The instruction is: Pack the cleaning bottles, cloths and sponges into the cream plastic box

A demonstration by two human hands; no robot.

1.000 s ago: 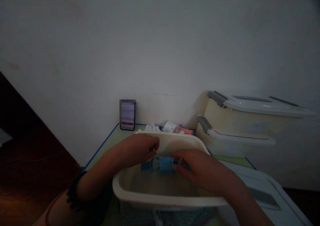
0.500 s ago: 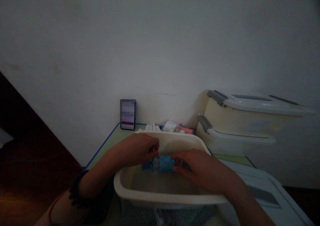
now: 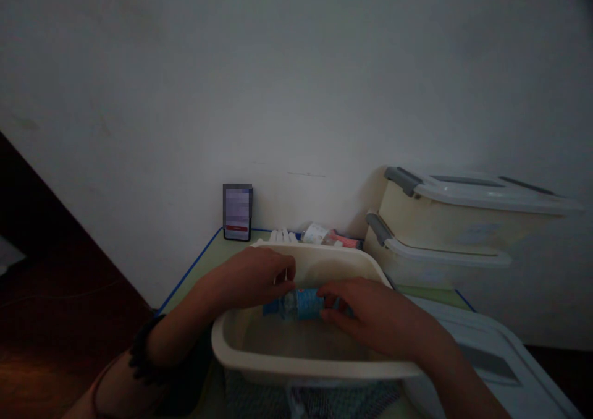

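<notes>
A clear plastic bottle (image 3: 289, 305) with a blue label and a blue cap (image 3: 270, 308) lies sideways inside a cream plastic bin (image 3: 301, 368), cap to the left. My right hand (image 3: 364, 308) is closed around the label end, thumb below and fingers above. Just over the neck, my left hand (image 3: 262, 274) has its fingers bent, with a gap between thumb and fingertips. Whether it touches the bottle is hard to tell. The bottle's right end is hidden by my right hand.
Behind the bin, a phone (image 3: 238, 215) stands against the wall, beside another clear bottle (image 3: 314, 233) and a red item (image 3: 341, 240). Lidded storage boxes (image 3: 445, 221) are stacked at right. A pale lid (image 3: 458, 320) with a grey panel lies beside the bin on the green table (image 3: 204, 263).
Almost nothing differs. Both hands and the bottle keep their places, with only a very slight shift of the view.
</notes>
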